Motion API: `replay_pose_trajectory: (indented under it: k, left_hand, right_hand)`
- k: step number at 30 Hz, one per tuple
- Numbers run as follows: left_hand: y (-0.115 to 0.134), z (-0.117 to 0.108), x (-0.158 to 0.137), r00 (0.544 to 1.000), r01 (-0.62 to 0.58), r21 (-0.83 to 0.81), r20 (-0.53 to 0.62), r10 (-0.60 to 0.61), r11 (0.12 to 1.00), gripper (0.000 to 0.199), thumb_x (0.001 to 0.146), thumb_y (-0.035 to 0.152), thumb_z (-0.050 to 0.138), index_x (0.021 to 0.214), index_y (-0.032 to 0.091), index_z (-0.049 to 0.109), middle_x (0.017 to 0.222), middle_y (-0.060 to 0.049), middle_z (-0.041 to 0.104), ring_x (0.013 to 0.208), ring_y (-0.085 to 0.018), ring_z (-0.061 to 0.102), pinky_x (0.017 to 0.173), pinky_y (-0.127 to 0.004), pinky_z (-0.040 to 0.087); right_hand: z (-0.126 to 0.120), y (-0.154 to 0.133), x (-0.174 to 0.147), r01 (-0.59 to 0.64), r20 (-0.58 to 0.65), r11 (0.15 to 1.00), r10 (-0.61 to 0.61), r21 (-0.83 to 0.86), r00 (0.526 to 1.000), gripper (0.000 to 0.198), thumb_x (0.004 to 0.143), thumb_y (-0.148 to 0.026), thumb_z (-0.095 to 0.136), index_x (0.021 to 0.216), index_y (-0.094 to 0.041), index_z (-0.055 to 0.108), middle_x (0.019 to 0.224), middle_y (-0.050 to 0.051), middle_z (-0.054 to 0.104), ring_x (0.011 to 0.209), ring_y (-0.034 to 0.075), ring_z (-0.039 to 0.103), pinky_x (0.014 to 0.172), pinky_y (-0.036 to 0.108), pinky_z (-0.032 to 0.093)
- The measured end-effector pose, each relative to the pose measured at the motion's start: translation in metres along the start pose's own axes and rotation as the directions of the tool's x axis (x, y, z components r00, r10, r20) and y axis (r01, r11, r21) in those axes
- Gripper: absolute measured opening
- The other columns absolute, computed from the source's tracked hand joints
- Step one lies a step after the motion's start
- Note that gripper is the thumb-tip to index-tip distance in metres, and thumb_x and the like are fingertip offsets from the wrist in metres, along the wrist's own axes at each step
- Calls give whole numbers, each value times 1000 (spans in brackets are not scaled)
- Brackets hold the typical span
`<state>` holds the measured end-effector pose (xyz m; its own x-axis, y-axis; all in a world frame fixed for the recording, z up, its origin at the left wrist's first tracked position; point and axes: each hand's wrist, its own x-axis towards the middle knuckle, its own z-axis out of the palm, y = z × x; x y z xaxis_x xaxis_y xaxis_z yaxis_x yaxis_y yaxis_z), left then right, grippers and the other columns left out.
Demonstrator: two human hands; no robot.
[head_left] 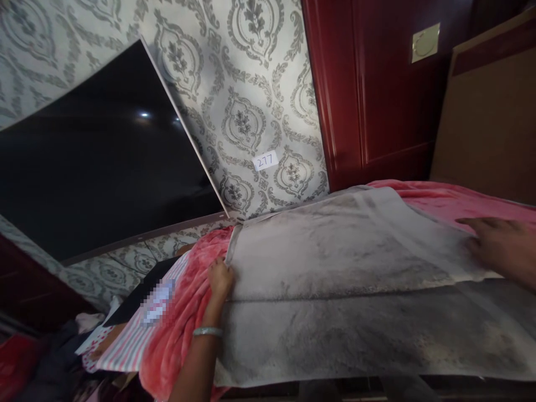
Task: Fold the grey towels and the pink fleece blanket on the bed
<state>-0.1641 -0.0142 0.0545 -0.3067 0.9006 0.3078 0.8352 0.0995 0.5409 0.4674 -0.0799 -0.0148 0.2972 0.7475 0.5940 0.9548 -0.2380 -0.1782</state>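
A grey plush blanket (335, 329) lies spread in front of me, its upper part folded over with a fold edge running across the middle. My left hand (220, 277) is closed at the left edge of this blanket, fingers pinching the border; a pale bangle sits on that wrist. Over the blanket's right end is my right hand (498, 240), somewhat blurred, with its fingers stretched out. Whether it touches the cloth I cannot tell. A pink-red plush blanket (184, 307) shows in folds beneath the grey one on the left and again at the upper right.
A large dark TV screen (113, 156) stands against the patterned wall at left. Striped cloth (129, 335) lies beside the pink blanket. At the back right are a dark red door panel (389, 111) and a cardboard box (489, 123). A paper label (265, 161) reads 277.
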Motion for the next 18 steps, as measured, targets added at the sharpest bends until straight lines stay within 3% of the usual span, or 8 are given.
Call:
replay_pose_trajectory:
  k: [2, 5, 7, 10, 14, 18]
  left_hand:
    - [24, 14, -6, 986, -153, 27, 63, 151, 988, 28, 83, 9, 57, 109, 14, 66, 120, -16, 67, 128, -28, 56, 110, -40, 40]
    - [71, 48, -17, 896, -376, -6, 251, 365, 927, 25, 85, 14, 61, 108, 17, 70, 118, -12, 70, 115, -23, 64, 105, -33, 46]
    - [104, 75, -23, 812, -484, -43, 351, 466, 874, 28, 84, 18, 66, 111, 19, 71, 120, -10, 71, 112, -22, 65, 103, -31, 47]
    - [147, 110, -23, 732, -555, -60, 440, 521, 830, 30, 86, 29, 69, 113, 18, 72, 123, -12, 71, 115, -24, 65, 102, -33, 48]
    - [186, 141, -19, 750, -517, 5, 485, 450, 856, 38, 92, 40, 61, 116, 12, 70, 126, -21, 68, 115, -29, 65, 96, -37, 49]
    - [196, 158, -33, 801, -467, 79, 459, 384, 881, 44, 92, 42, 61, 121, 8, 65, 132, -27, 61, 124, -36, 58, 97, -43, 48]
  right_hand:
    - [-21, -49, -21, 69, -11, 975, -68, 210, 998, 48, 84, -41, 36, 104, -14, 71, 107, 19, 71, 96, 34, 67, 85, 45, 53]
    - [-42, -125, -73, 194, 102, 789, -307, 583, 946, 38, 90, -47, 38, 89, -24, 68, 91, 8, 72, 81, 26, 68, 74, 38, 55]
    - [-47, -161, -111, 207, 210, 717, -446, 666, 870, 43, 97, -48, 34, 79, -25, 66, 79, 6, 68, 70, 22, 65, 65, 35, 51]
    - [-44, -182, -149, 182, 266, 683, -496, 708, 827, 42, 98, -45, 34, 80, -24, 65, 80, 6, 66, 71, 21, 64, 65, 34, 50]
    - [-37, -181, -160, 91, 298, 694, -419, 714, 858, 36, 95, -50, 42, 83, -23, 63, 80, 7, 66, 71, 21, 62, 66, 35, 51]
    - [-29, -185, -159, 50, 303, 758, -319, 650, 898, 34, 88, -54, 50, 95, -23, 64, 95, 9, 67, 79, 24, 65, 68, 36, 53]
